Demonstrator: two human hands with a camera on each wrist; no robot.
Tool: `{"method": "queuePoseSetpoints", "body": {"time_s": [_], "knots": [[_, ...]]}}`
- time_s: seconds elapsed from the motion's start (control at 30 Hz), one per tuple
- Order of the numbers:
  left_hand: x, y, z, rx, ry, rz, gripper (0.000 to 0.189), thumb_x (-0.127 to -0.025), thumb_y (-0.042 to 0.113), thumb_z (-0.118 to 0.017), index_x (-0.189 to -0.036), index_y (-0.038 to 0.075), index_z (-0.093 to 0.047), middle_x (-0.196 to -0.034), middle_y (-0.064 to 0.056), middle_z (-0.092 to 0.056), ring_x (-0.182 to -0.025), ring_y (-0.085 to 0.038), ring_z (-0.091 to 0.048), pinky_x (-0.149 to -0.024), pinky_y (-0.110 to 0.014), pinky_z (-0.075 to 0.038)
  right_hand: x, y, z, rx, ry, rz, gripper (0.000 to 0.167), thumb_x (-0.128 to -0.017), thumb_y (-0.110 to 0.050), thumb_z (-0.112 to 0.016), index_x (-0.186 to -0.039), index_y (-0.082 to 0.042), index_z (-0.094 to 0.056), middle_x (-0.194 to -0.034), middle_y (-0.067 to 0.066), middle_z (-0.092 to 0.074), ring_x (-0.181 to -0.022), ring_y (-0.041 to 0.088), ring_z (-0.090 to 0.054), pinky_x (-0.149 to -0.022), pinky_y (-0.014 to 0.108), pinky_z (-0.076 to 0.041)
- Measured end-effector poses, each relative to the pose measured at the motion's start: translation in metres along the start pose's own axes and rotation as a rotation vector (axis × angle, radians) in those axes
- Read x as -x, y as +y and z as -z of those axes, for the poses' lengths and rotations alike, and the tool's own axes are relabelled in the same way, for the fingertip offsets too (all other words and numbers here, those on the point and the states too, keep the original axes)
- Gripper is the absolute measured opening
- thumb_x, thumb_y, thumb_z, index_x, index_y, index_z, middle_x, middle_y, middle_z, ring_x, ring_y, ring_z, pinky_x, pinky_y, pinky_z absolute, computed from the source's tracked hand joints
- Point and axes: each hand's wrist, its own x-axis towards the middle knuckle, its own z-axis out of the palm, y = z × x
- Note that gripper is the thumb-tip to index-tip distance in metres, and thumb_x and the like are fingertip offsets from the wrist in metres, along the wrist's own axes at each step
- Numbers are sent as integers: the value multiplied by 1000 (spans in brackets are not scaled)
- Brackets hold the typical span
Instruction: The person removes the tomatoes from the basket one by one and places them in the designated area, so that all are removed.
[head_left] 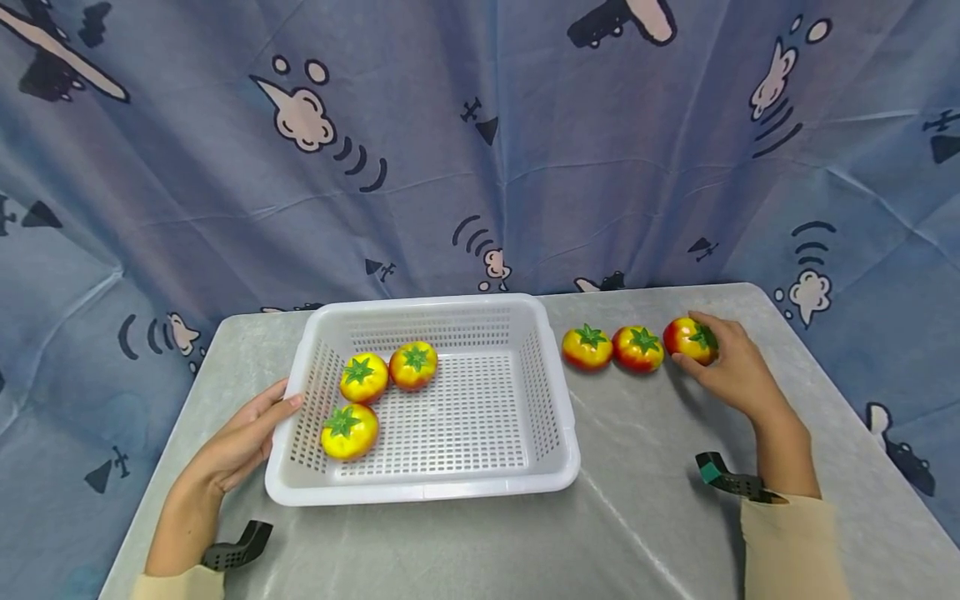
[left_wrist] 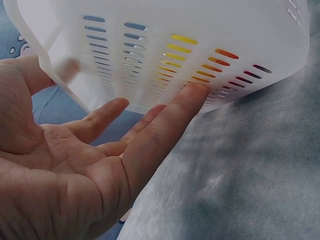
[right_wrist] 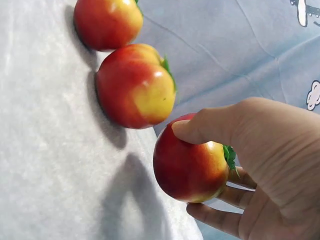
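Note:
My right hand (head_left: 738, 371) grips a red-and-yellow toy tomato (head_left: 686, 340) with green leaves, at the right of the table. In the right wrist view, the thumb lies on one side of this tomato (right_wrist: 187, 162) and fingers on the other; a shadow falls on the table apart from it. Two more tomatoes, one (head_left: 587, 347) beside another (head_left: 637, 349), sit just left of it. My left hand (head_left: 240, 437) holds the left rim of a white perforated plastic basket (head_left: 498, 492), thumb over the rim, fingers against the outer wall (left_wrist: 240, 30). Three tomatoes lie inside at its left, including a front one (head_left: 350, 432).
The basket stands on a grey marbled table (head_left: 637, 508), left of the tomato row. A blue patterned curtain (head_left: 450, 150) hangs right behind the table's back edge and around its sides. Each wrist wears a black band-mounted device (head_left: 238, 546).

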Motion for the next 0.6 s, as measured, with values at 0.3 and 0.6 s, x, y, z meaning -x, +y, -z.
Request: {"method": "queuePoseSetpoints", "body": {"time_s": [0.3,0.6], "knots": [[0,0,0,5,-8,-6,71,-117,31,-36,-170,8,4,-166,-40,-20,-120,-9,-68,-94,-42,-62,-2,6,-7,25,-35,-16,80,-98,-21,-75,-161,5,-33,-150,46,-37,-132,62,-41,-107,83,-36],[-1,-1,1,7,-4,-3,71,-117,32,-36,-170,8,4,-166,-40,-21,-120,-10,-69,-94,-44,-62,-4,7,-9,29,-46,-16,78,-99,-22,-75,-159,7,-35,-150,46,-38,-133,62,-41,-107,82,-35]]}}
